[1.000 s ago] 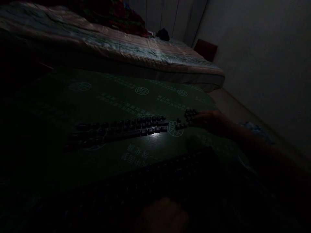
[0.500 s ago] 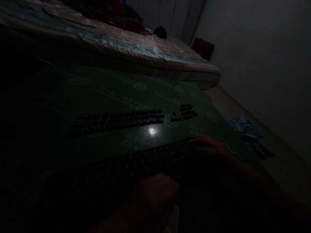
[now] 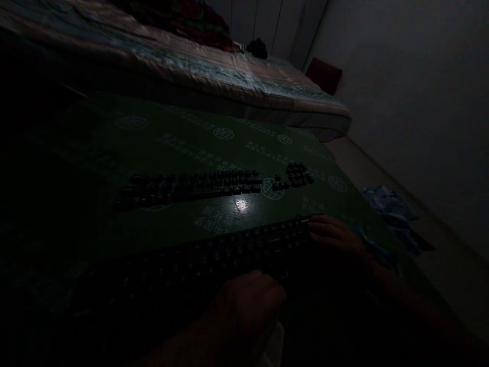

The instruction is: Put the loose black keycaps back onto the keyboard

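The room is very dark. A black keyboard (image 3: 214, 255) lies across the near part of a green printed mat (image 3: 183, 148). My right hand (image 3: 336, 237) rests at the keyboard's right end, fingers bent with their tips on the last keys; what they pinch is hidden. My left hand (image 3: 248, 300) sits at the keyboard's near edge, fingers curled like a fist. Beyond the keyboard, loose black keycaps (image 3: 191, 184) lie in rows on the mat. A small cluster of keycaps (image 3: 296, 174) lies to their right.
A bed with a striped cover (image 3: 214, 76) runs along the far side of the mat. A crumpled blue cloth (image 3: 385, 204) lies on the floor to the right. A dark red object (image 3: 324, 75) stands by the wall. Something pale (image 3: 273, 346) shows under my left hand.
My right hand came back from the small keycap cluster to the keyboard's right end. My left hand moved up to the keyboard's near edge and stays there.
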